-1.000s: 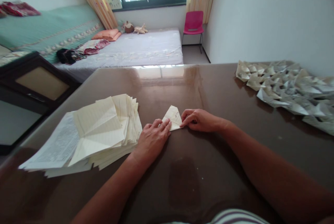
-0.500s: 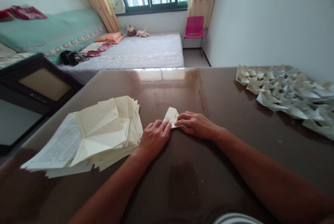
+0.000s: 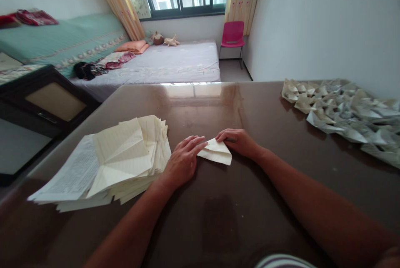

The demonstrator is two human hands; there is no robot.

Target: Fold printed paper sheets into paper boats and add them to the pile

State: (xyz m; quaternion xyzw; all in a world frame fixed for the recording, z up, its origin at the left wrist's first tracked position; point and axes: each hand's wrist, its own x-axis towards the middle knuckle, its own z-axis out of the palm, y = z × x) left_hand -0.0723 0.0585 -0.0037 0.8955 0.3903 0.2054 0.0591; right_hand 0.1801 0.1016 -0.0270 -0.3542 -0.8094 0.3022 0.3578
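A small folded sheet of cream paper point(image 3: 217, 153) lies between my two hands near the middle of the brown table point(image 3: 218, 214). My right hand point(image 3: 237, 139) pinches its upper right edge between thumb and fingers. At the paper's left corner is my left hand point(image 3: 184, 157), with its fingers stretched out and their tips touching or just over the paper. Left of that hand rests a thick stack of lined paper point(image 3: 125, 155), the top sheet showing fold creases.
Several folded paper pieces point(image 3: 337, 107) stand in rows at the table's far right. Beyond the table are a bed point(image 3: 187, 57) and a pink chair point(image 3: 233, 34). A dark cabinet point(image 3: 50, 97) stands at the left, and a white wall rises at the right.
The folded paper has been turned, so its wider edge now faces me. My left hand has slid slightly left and its fingers are straighter. The right hand now grips the upper edge.
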